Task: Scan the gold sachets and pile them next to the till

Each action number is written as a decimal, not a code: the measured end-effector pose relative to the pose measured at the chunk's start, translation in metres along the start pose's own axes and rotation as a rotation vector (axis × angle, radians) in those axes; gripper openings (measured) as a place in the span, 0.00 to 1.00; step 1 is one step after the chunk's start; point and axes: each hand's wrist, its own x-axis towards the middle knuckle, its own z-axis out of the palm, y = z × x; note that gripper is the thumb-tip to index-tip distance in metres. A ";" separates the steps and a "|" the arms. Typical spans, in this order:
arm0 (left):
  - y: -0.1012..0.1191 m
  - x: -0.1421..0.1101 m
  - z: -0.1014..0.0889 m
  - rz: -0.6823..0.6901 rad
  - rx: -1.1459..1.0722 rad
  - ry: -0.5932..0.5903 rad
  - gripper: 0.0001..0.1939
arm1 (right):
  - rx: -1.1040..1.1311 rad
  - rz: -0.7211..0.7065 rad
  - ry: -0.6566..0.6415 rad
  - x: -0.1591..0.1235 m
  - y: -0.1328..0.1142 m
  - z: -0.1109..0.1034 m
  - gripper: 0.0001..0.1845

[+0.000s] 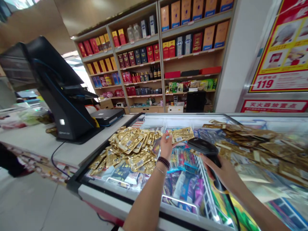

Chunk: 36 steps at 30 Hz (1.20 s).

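My left hand [166, 146] grips a flat gold foil packet [181, 134] by its left end, above the chest freezer's glass top. A bead bracelet circles that wrist. In my right hand [222, 171] is a black barcode scanner [204, 147], its head pointing left toward the packet's right end. A cable runs down from the scanner's handle. To the left of my left hand lies a heap of gold packets [131, 144] on the glass. More gold packets [262, 150] are spread out on the right side, beyond my right hand.
Under the glass of the chest freezer [108, 195] are colourful wrapped goods [183, 184] and a white wire divider [204, 189]. At left, a counter [113, 128] carries a black checkout terminal [57, 93]. Shelves [141, 65] of boxes and bottles line the back wall.
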 end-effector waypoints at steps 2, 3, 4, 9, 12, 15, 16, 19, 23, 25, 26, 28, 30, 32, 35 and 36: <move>0.000 0.000 0.000 0.003 -0.001 0.003 0.20 | 0.008 0.035 0.001 -0.001 -0.002 -0.001 0.26; 0.000 0.001 0.000 0.003 -0.005 0.004 0.21 | 0.010 0.043 0.001 -0.001 -0.003 -0.001 0.26; 0.000 0.001 0.000 0.001 -0.012 0.006 0.21 | 0.006 0.043 -0.002 -0.001 -0.004 -0.001 0.26; 0.002 0.001 0.000 -0.003 -0.051 0.019 0.22 | -0.056 0.006 -0.033 -0.002 -0.004 -0.001 0.27; 0.003 -0.001 0.001 -0.004 -0.044 0.019 0.22 | -0.060 0.008 -0.040 -0.003 -0.001 0.000 0.28; 0.005 -0.003 0.001 0.005 -0.030 0.026 0.22 | -0.055 0.017 -0.038 -0.003 -0.001 -0.001 0.27; 0.006 -0.003 0.001 0.008 -0.031 0.028 0.21 | -0.053 0.017 -0.040 -0.004 -0.002 -0.001 0.26; 0.008 -0.004 0.001 0.008 -0.041 0.030 0.20 | -0.053 0.020 -0.049 -0.004 -0.004 -0.001 0.26; 0.007 -0.003 -0.001 0.008 -0.052 0.034 0.22 | -0.044 0.045 -0.057 -0.005 -0.005 -0.001 0.26; 0.006 -0.003 -0.001 0.010 -0.062 0.038 0.23 | -0.039 0.046 -0.051 -0.005 -0.004 -0.001 0.26; 0.005 -0.002 -0.001 0.014 -0.071 0.040 0.24 | -0.036 0.045 -0.046 -0.005 -0.004 -0.001 0.26; 0.004 -0.002 -0.001 0.023 -0.091 0.048 0.24 | -0.021 0.045 -0.043 -0.004 -0.003 0.000 0.26; 0.004 -0.001 -0.001 0.024 -0.110 0.061 0.24 | 0.025 0.041 -0.056 0.000 -0.001 0.000 0.27; 0.005 0.000 -0.002 0.015 -0.135 0.081 0.23 | 0.091 0.044 -0.074 0.005 0.001 0.002 0.29; 0.006 0.001 -0.009 0.004 -0.190 0.133 0.22 | 0.173 0.104 -0.072 0.017 0.009 0.009 0.32; 0.007 0.003 -0.013 0.004 -0.209 0.157 0.22 | 0.196 0.132 -0.073 0.021 0.012 0.012 0.32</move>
